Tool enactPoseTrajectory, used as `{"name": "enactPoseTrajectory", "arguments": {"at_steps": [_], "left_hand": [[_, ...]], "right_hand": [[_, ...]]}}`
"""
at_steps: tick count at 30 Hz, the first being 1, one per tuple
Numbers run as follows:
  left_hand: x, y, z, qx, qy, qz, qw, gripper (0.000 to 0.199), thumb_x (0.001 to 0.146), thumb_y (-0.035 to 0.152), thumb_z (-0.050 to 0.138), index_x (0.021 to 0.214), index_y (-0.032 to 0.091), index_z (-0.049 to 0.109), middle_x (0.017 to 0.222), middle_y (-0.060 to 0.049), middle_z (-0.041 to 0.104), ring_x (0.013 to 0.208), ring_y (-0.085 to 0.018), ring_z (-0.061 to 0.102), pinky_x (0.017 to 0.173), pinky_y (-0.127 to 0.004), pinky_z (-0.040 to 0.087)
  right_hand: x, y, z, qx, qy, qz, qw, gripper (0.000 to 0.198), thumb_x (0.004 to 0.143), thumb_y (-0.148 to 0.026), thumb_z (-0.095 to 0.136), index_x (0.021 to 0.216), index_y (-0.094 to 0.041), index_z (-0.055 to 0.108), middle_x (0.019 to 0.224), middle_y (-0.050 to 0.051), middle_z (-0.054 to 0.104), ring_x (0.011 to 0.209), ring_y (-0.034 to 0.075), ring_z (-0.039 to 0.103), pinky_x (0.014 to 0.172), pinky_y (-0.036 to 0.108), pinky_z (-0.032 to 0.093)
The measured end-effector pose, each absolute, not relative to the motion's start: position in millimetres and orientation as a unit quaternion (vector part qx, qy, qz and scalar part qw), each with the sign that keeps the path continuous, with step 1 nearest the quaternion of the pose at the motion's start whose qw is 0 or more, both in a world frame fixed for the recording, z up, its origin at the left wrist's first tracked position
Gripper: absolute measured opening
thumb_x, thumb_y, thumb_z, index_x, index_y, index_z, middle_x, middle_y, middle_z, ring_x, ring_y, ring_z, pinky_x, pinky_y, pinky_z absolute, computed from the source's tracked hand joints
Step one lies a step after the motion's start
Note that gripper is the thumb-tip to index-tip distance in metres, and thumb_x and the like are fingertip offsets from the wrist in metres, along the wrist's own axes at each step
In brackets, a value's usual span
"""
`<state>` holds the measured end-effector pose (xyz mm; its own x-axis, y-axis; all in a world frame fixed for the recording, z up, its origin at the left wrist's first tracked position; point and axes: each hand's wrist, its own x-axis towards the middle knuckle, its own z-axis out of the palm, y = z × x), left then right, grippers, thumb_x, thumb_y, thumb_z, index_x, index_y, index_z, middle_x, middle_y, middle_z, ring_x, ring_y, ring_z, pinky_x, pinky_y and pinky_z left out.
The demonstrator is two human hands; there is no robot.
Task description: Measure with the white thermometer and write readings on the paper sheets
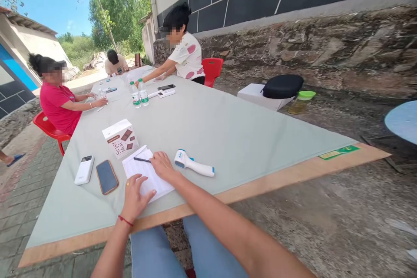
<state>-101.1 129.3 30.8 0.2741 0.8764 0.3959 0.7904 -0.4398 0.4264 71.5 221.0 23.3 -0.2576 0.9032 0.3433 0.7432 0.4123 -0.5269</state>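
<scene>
The right hand [162, 166] lies flat with loose, slightly spread fingers on the upper part of a white sheet of paper [146, 173], gripping nothing, its fingertips just beside a black pen [142, 160] that rests on the sheet's far end. The left hand [135, 197] presses palm-down on the near part of the same sheet, fingers spread and empty, a red string around its wrist. The paper sits close to the near edge of the tabletop [228, 130], a large pale green surface with a bare wooden border. Just to the right of the right hand lies a white infrared thermometer [193, 163] with blue trim, on its side. On the other side of the paper, nearer the near left corner, a dark phone [107, 177] in an orange case lies face up, and beside it, closer to the left edge, a white power bank [84, 170]. Behind the paper stands a small white box [120, 138] printed with brown squares. Far along the tabletop, two water bottles [139, 93] stand near the middle, and a person in a red shirt [58, 102] sits at the left edge. A person in a white patterned shirt [187, 56] sits at the far right edge, and a third person sits at the far end.
</scene>
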Motion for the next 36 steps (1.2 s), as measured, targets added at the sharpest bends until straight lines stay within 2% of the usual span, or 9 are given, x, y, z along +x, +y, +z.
{"name": "enactPoseTrajectory", "arguments": {"at_steps": [2,6,9,11,15,19,22,29,36], "left_hand": [[-92,112,27,0.814,0.509,0.271,0.071,0.035,0.078,0.044,0.068,0.107,0.025,0.064,0.115,-0.010,0.060,0.108,-0.028,0.055,0.095,-0.048,0.043],[-82,102,23,0.805,0.524,0.274,0.046,0.021,0.080,0.033,0.067,0.100,0.023,0.067,0.113,-0.010,0.060,0.106,-0.027,0.055,0.094,-0.047,0.043],[-78,104,23,0.801,0.534,0.270,0.026,0.016,0.082,0.026,0.064,0.097,0.023,0.068,0.109,-0.009,0.062,0.104,-0.026,0.056,0.093,-0.047,0.042],[-77,104,24,0.801,0.537,0.263,0.018,0.013,0.083,0.024,0.062,0.095,0.022,0.068,0.106,-0.009,0.063,0.101,-0.026,0.057,0.092,-0.047,0.041],[-76,103,24,0.804,0.538,0.255,0.014,0.011,0.085,0.025,0.059,0.091,0.022,0.069,0.099,-0.008,0.064,0.095,-0.025,0.058,0.087,-0.045,0.043],[-75,102,22,0.828,0.506,0.239,0.002,0.015,0.088,0.027,0.056,0.094,0.023,0.069,0.102,-0.008,0.062,0.097,-0.024,0.056,0.084,-0.040,0.045],[-76,101,20,0.845,0.484,0.225,-0.025,0.019,0.092,0.023,0.050,0.096,0.023,0.069,0.103,-0.008,0.062,0.097,-0.023,0.055,0.081,-0.038,0.045],[-77,101,19,0.846,0.481,0.223,-0.052,0.021,0.093,0.022,0.048,0.092,0.021,0.069,0.100,-0.008,0.063,0.093,-0.021,0.055,0.078,-0.035,0.046],[-76,100,21,0.845,0.483,0.225,-0.040,0.019,0.092,0.022,0.050,0.091,0.021,0.069,0.100,-0.008,0.063,0.094,-0.021,0.054,0.077,-0.035,0.045]], "right_hand": [[78,214,22,-0.532,-0.767,0.144,0.327,0.024,0.087,-0.008,0.045,0.084,-0.015,0.068,0.094,0.015,0.063,0.096,0.025,0.050,0.088,0.039,0.035],[92,189,22,-0.539,-0.729,0.171,0.385,0.020,0.091,-0.021,0.044,0.095,-0.015,0.063,0.091,0.011,0.064,0.090,0.022,0.054,0.083,0.036,0.040],[100,166,19,-0.532,-0.693,0.219,0.434,0.028,0.092,-0.032,0.039,0.097,-0.014,0.059,0.079,0.006,0.064,0.073,0.018,0.059,0.069,0.030,0.046],[103,152,14,-0.502,-0.651,0.305,0.481,0.031,0.090,-0.037,0.039,0.097,-0.013,0.058,0.072,0.003,0.064,0.064,0.016,0.060,0.062,0.028,0.048],[103,135,6,-0.417,-0.558,0.481,0.532,0.034,0.083,-0.039,0.046,0.101,-0.015,0.062,0.081,0.005,0.070,0.073,0.017,0.066,0.071,0.031,0.051],[100,132,1,-0.449,-0.567,0.451,0.522,0.020,0.071,-0.032,0.054,0.082,-0.018,0.064,0.075,0.002,0.067,0.068,0.017,0.060,0.066,0.031,0.049],[98,133,-1,-0.462,-0.575,0.434,0.517,0.015,0.065,-0.027,0.053,0.075,-0.019,0.061,0.067,-0.001,0.062,0.061,0.015,0.054,0.060,0.028,0.045],[97,133,-6,-0.484,-0.595,0.404,0.498,0.008,0.066,-0.027,0.051,0.067,-0.021,0.056,0.059,-0.002,0.055,0.058,0.016,0.051,0.058,0.027,0.041],[97,132,-7,-0.492,-0.627,0.384,0.466,0.007,0.067,-0.027,0.052,0.064,-0.022,0.056,0.059,-0.002,0.058,0.060,0.016,0.053,0.061,0.026,0.041]]}}
